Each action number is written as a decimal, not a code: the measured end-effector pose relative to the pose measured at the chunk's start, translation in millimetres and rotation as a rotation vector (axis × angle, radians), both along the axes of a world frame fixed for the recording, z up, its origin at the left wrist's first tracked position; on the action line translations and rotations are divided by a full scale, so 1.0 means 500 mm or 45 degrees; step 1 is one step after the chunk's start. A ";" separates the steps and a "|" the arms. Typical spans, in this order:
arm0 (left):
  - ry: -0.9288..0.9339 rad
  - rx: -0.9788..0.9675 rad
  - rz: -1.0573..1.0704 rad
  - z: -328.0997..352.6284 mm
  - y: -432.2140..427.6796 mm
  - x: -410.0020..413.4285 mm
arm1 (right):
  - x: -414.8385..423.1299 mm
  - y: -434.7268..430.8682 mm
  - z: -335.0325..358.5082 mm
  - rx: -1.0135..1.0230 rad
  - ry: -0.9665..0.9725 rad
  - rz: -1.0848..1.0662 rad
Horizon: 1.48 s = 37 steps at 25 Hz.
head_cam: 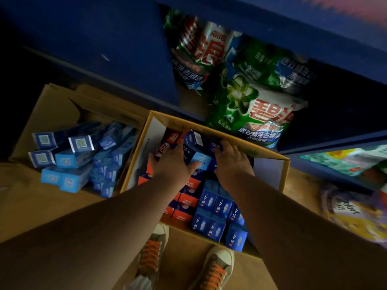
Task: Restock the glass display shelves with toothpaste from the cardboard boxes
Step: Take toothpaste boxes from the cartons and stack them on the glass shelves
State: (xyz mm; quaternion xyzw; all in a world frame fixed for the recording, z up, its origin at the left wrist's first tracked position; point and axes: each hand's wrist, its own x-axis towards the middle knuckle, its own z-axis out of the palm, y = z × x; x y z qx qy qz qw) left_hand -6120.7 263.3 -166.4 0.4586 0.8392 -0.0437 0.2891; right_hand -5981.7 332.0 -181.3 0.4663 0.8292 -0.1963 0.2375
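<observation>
An open cardboard box [270,152] stands on the floor in front of me, packed with dark blue and orange toothpaste cartons [215,203]. Both my hands reach into its far end. My left hand [173,164] and my right hand [232,159] press from either side on a small bunch of blue toothpaste cartons [198,147] lying between them. A second open cardboard box [52,105] to the left holds several light blue toothpaste cartons [79,155] piled loosely. The glass display shelves are not in view.
A dark blue shelf unit [117,49] rises behind the boxes. Green detergent bags [253,105] lean in its low compartment. More bagged goods [354,212] lie at the right. My shoes [215,266] with orange laces stand on flattened cardboard below the box.
</observation>
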 end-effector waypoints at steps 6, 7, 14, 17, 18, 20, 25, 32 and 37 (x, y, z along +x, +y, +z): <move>0.019 0.150 -0.195 0.043 -0.034 0.044 | 0.076 -0.029 0.018 0.043 -0.011 -0.066; -0.056 0.186 -0.188 0.052 -0.040 0.062 | 0.084 -0.029 0.021 0.023 0.006 -0.080; -0.560 0.167 -0.053 0.060 -0.077 0.212 | 0.141 0.011 0.038 -0.134 0.010 -0.031; -0.589 0.149 0.008 0.041 -0.079 0.215 | 0.114 0.042 0.048 -0.120 0.022 0.020; -0.574 0.121 -0.001 0.037 -0.082 0.214 | 0.094 0.051 0.050 -0.089 0.002 0.048; -0.524 0.047 -0.038 0.036 -0.087 0.217 | 0.050 0.064 0.047 -0.120 -0.097 0.085; -0.312 0.071 -0.076 0.030 -0.095 0.242 | 0.002 0.065 0.011 -0.203 -0.242 0.049; -0.513 0.164 0.211 0.049 -0.092 0.205 | 0.076 0.062 0.055 -0.180 -0.156 -0.035; -0.709 0.151 0.253 0.131 -0.094 0.146 | 0.142 0.024 0.146 -0.116 -0.059 -0.104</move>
